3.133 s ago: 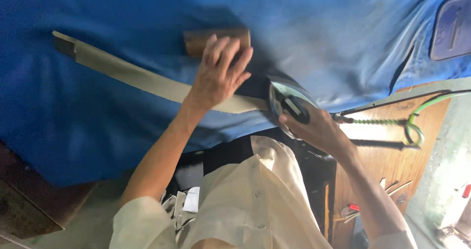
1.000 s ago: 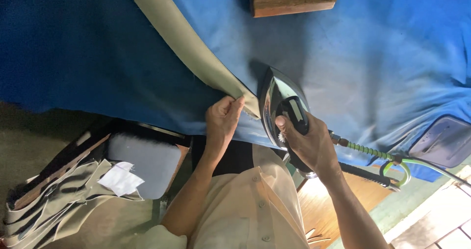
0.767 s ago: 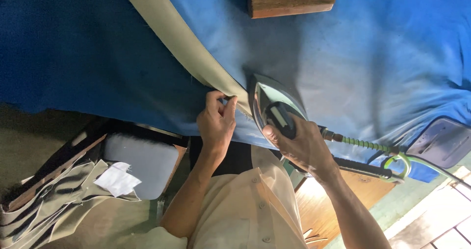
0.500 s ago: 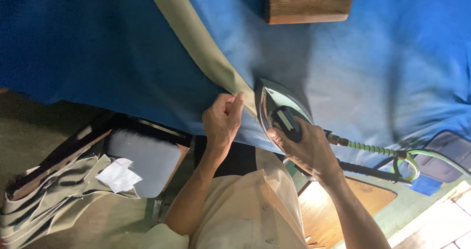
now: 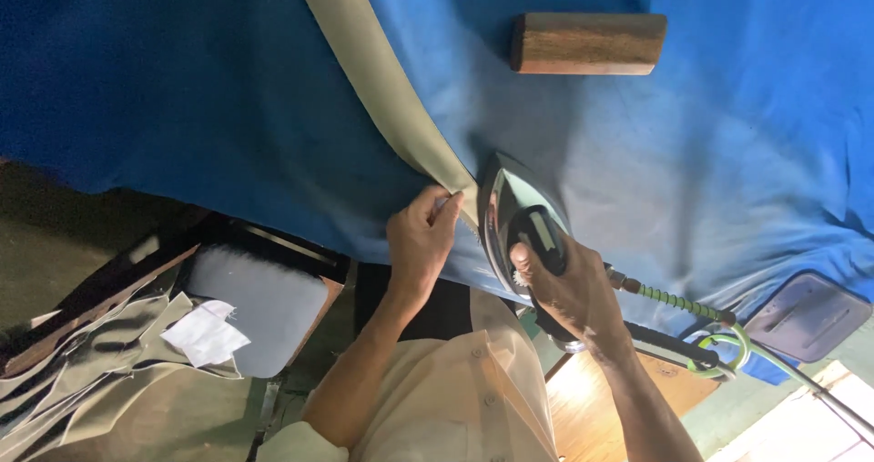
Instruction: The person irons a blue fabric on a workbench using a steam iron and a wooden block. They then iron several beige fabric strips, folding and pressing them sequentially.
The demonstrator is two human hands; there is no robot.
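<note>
Now | left grip pinching beige strip end | right grip clasping iron beside it

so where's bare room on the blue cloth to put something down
Bare blue cloth runs right of the wooden block and between block and iron; another stretch lies left of the beige strip. It is crowded where left hand and right hand meet.

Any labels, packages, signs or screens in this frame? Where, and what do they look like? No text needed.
No packages, signs or screens in view.
Possible label: white paper slip, lower left on a pile of folded beige cloth; crumpled, roughly rectangular, plain white; any print too small to tell.
Panel on the iron: pale plate on its top, partly under the right hand; not clearly a label.
</note>
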